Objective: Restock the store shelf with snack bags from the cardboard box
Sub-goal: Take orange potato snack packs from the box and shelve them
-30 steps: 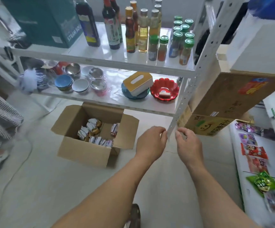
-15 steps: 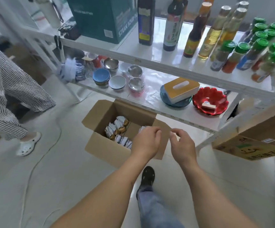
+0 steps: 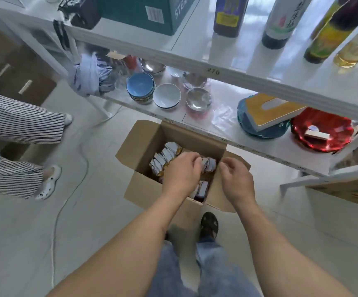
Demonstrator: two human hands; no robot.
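Note:
An open cardboard box (image 3: pixel 143 144) stands on the floor in front of the white shelf (image 3: pixel 244 146). Several white and gold snack bags (image 3: pixel 166 156) stand in rows inside it. My left hand (image 3: pixel 181 174) hovers over the middle of the box, fingers curled down toward the bags, with its fingertips near one bag (image 3: pixel 208 165). My right hand (image 3: pixel 237 181) is over the box's right flap, fingers loosely bent and apart, holding nothing. Whether the left hand grips a bag is hidden by the fingers.
The lower shelf carries bowls (image 3: pixel 140 87), a tissue box (image 3: pixel 274 111) on a blue plate and a red dish (image 3: pixel 321 131). Bottles (image 3: pixel 229 16) line the upper shelf. A person in striped trousers (image 3: pixel 13 146) stands at left. A cable (image 3: pixel 66 200) runs across the floor. My foot (image 3: pixel 209 225) is beside the box.
I have stepped closer to the box and leaned over it. Both hands have gone from in front of the shelf post down to the box opening, the left one reaching the bags.

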